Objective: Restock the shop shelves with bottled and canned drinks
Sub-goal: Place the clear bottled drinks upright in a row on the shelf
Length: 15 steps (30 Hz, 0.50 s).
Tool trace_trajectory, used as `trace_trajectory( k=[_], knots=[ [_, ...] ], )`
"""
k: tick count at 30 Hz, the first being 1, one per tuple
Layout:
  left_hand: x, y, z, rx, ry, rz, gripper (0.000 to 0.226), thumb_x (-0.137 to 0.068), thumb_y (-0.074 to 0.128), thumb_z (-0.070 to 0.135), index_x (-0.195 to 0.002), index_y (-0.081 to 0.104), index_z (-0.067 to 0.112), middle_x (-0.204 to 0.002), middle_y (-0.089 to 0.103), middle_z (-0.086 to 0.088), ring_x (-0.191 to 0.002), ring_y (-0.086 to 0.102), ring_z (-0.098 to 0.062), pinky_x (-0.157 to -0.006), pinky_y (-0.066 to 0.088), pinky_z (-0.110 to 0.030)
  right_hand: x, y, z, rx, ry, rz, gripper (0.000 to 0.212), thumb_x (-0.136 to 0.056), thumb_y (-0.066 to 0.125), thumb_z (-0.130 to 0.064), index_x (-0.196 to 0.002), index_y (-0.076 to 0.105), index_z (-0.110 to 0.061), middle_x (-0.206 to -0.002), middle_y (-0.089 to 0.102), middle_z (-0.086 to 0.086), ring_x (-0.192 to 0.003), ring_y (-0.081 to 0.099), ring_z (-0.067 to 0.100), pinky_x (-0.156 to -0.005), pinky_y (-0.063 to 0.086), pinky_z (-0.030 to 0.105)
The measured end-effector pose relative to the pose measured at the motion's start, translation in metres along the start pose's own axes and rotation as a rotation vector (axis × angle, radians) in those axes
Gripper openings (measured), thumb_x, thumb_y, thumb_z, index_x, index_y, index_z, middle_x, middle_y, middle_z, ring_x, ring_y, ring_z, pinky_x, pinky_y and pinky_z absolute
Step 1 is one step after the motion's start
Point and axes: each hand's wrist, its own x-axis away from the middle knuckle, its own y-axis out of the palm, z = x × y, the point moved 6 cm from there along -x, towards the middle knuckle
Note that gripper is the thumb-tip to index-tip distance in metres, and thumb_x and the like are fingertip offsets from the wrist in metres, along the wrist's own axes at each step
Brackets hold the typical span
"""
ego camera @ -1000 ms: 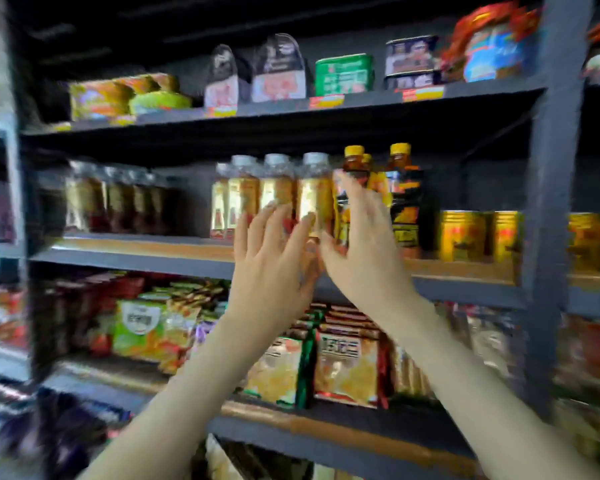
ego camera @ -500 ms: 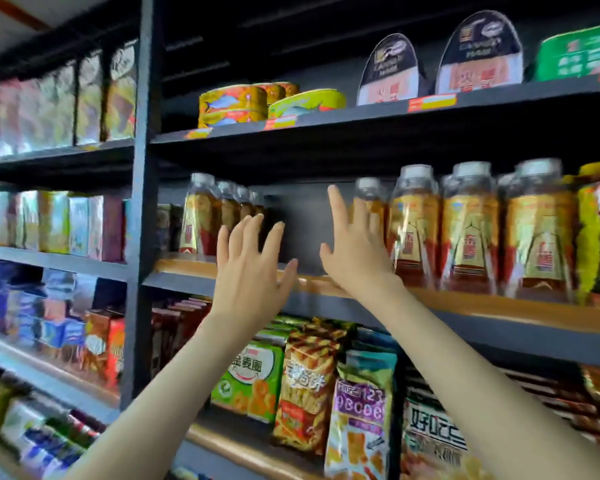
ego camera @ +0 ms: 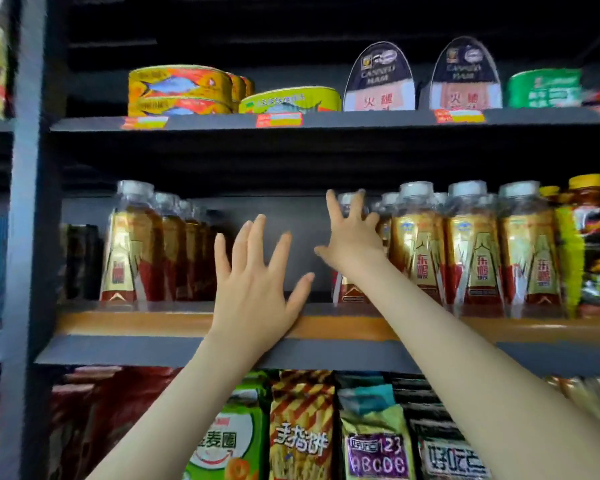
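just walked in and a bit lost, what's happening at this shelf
A person is working at the drinks shelf with both bare hands. The right hand lies with spread fingers against the end bottle of the right-hand row, not clearly gripping it. The left hand is open, held up before the gap beside that bottle. Neither hand carries anything.

Stacked yellow fish tins (ego camera: 179, 90) stand at the left of the top shelf (ego camera: 326, 121), just beside a flat yellow-green tin (ego camera: 291, 98). To the right are two upright arch-shaped ham packs (ego camera: 380, 77) and a green tin (ego camera: 544, 88), with red-and-yellow price tags (ego camera: 279, 120) along the shelf's front edge. Below the middle shelf (ego camera: 118, 353), snack bags stand side by side: a green-and-white bag (ego camera: 229, 441), an orange-striped bag (ego camera: 302, 427), a purple-labelled bag (ego camera: 376, 445) and a black bag (ego camera: 447, 445).
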Motion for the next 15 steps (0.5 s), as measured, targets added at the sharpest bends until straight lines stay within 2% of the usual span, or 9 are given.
trace_trajectory(
  k=[2,5,7,10,13,15],
  knots=[
    [-0.002,-0.004,-0.011,0.016,0.024,0.014,0.063,-0.091,0.037,0.055,-0.129,0.059,0.01,-0.144,0.041,-0.027,-0.13,0.042,-0.042,-0.108,0.025,-0.062,-0.003,0.005,-0.002,0.038,0.042,-0.005,0.096,-0.092,0.063,-0.035,-0.153,-0.011,-0.03,-0.156,-0.027,0.015,-0.142,0.004,0.046,-0.098,0.045,0.044],
    [-0.001,-0.01,-0.037,0.058,0.036,0.032,0.063,-0.092,0.035,0.055,-0.129,0.059,0.01,-0.145,0.04,-0.026,-0.131,0.04,-0.042,-0.109,0.023,-0.062,-0.002,0.008,-0.004,0.058,0.124,-0.021,0.098,-0.089,0.067,-0.018,-0.153,-0.006,-0.03,-0.155,-0.029,0.016,-0.144,0.001,0.044,-0.097,0.045,0.039],
    [0.003,-0.012,-0.056,0.087,0.034,0.031,0.063,-0.092,0.034,0.055,-0.129,0.059,0.01,-0.145,0.04,-0.026,-0.132,0.04,-0.042,-0.109,0.021,-0.062,0.0,0.006,-0.005,0.045,0.161,-0.012,0.098,-0.088,0.067,-0.011,-0.153,-0.004,-0.031,-0.156,-0.022,0.021,-0.144,0.0,0.042,-0.1,0.043,0.038],
    [0.013,-0.01,-0.08,0.119,0.02,0.002,0.064,-0.092,0.034,0.056,-0.129,0.059,0.01,-0.145,0.04,-0.027,-0.132,0.039,-0.042,-0.109,0.021,-0.062,0.01,0.0,-0.011,-0.013,0.175,0.012,0.095,-0.086,0.067,-0.008,-0.153,0.004,-0.033,-0.155,-0.007,0.022,-0.142,0.002,0.041,-0.105,0.038,0.044],
    [0.023,-0.005,-0.095,0.175,-0.01,-0.04,0.065,-0.092,0.033,0.056,-0.127,0.061,0.01,-0.145,0.04,-0.026,-0.131,0.041,-0.042,-0.108,0.023,-0.063,0.022,-0.008,-0.022,-0.029,0.115,0.074,0.093,-0.084,0.068,-0.008,-0.151,0.01,-0.038,-0.151,-0.002,0.016,-0.139,0.006,0.038,-0.105,0.036,0.045],
    [0.027,-0.005,-0.099,0.218,-0.026,-0.053,0.064,-0.092,0.032,0.055,-0.125,0.062,0.009,-0.144,0.041,-0.026,-0.131,0.042,-0.041,-0.108,0.024,-0.063,0.033,-0.011,-0.033,-0.022,-0.002,0.092,0.091,-0.085,0.065,-0.004,-0.15,0.012,-0.042,-0.15,-0.004,0.009,-0.139,0.005,0.034,-0.108,0.033,0.044]
  ],
)
